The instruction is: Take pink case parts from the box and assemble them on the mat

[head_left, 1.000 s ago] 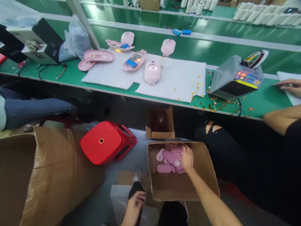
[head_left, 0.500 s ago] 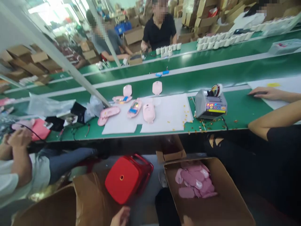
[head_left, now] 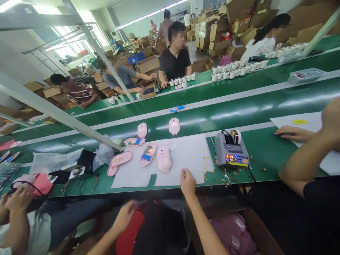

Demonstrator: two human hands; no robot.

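the right hand (head_left: pixel 188 182) hung at the near edge of the green counter (head_left: pixel 265 152), fingers loosely curled and holding nothing that could be seen, its knuckles just over the near rim of the white foam sheet (head_left: pixel 186 159). the left hand (head_left: pixel 124 216) sat lower, below the counter edge, fingers half bent and empty, just above the red plastic stool (head_left: pixel 129 233).

at eleven o'clock from the right hand, near it on the foam sheet, lay the closed pale pink oval plastic casing (head_left: pixel 164 159). at nine o'clock of that casing lay the open pink casing with a blue battery inside (head_left: pixel 147 154), and further at nine o'clock the empty pink casing half (head_left: pixel 119 161). at one o'clock from the right hand stood the grey tape dispenser machine with coloured buttons (head_left: pixel 231 153), well apart. at five o'clock, down on the floor, the brown cardboard box (head_left: pixel 265 237) held a heap of pink casing shells (head_left: pixel 233 233).

at three o'clock a co-worker's hand (head_left: pixel 290 134) rested flat on a white sheet (head_left: pixel 310 124).
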